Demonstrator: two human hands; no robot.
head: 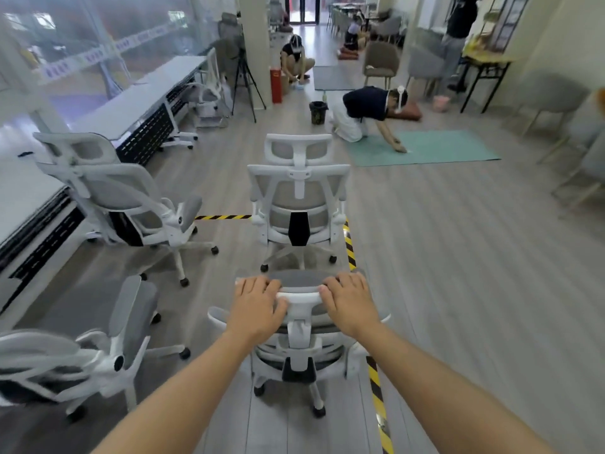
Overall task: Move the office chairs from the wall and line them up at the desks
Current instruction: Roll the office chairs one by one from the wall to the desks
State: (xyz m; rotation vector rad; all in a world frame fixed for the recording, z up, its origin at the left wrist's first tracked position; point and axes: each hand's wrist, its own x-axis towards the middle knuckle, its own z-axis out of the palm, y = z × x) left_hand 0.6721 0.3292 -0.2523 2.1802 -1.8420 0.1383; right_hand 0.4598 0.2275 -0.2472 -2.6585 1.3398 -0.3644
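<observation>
A white-framed grey mesh office chair (299, 342) stands right in front of me, its back toward me. My left hand (257, 306) and my right hand (352, 303) both grip the top of its headrest, fingers curled over the edge. Straight ahead a second chair (298, 204) of the same kind also shows me its back. A third chair (131, 198) sits turned at the white desks (137, 106) along the left. A fourth chair (98, 358) stands at the lower left beside a nearer desk (26, 191).
Yellow-black floor tape (349, 244) runs past the chairs on the right. A person (366, 109) kneels over a green mat (425, 149) ahead right, with a black bucket (318, 112) nearby. A tripod (244, 80) and pillar (255, 44) stand beyond the desks. Another person (294, 60) crouches farther back.
</observation>
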